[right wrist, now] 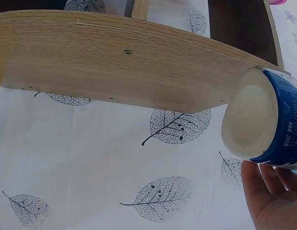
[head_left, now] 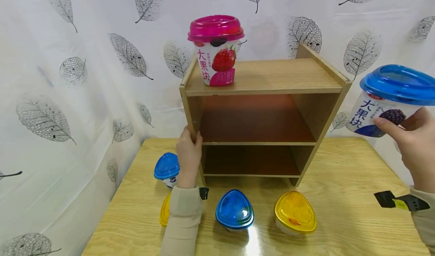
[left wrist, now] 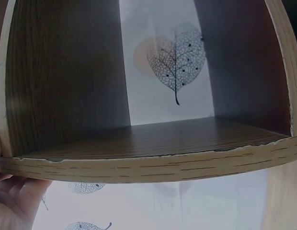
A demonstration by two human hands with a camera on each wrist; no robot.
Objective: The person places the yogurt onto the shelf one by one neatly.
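My left hand (head_left: 188, 150) grips the left side panel of a wooden shelf unit (head_left: 261, 91), thumb on its front edge. In the left wrist view, fingers (left wrist: 24, 196) curl at the edge of a board (left wrist: 153, 170). Off to the right, my right hand (head_left: 416, 139) holds a blue-lidded yogurt cup (head_left: 368, 112) with a blackberry picture, raised beside the shelf's top and apart from it. The right wrist view shows the cup's pale bottom (right wrist: 251, 115). A pink-lidded strawberry yogurt cup (head_left: 217, 56) stands upright on the top board, at its left end.
On the table (head_left: 343, 210), a blue-lidded cup (head_left: 235, 210) and a yellow-lidded cup (head_left: 295, 212) stand before the shelf. Left of it are another blue-lidded cup (head_left: 167, 167) and a yellow-lidded one (head_left: 164, 210) partly behind my left forearm. A leaf-patterned sheet (head_left: 85, 97) hangs behind.
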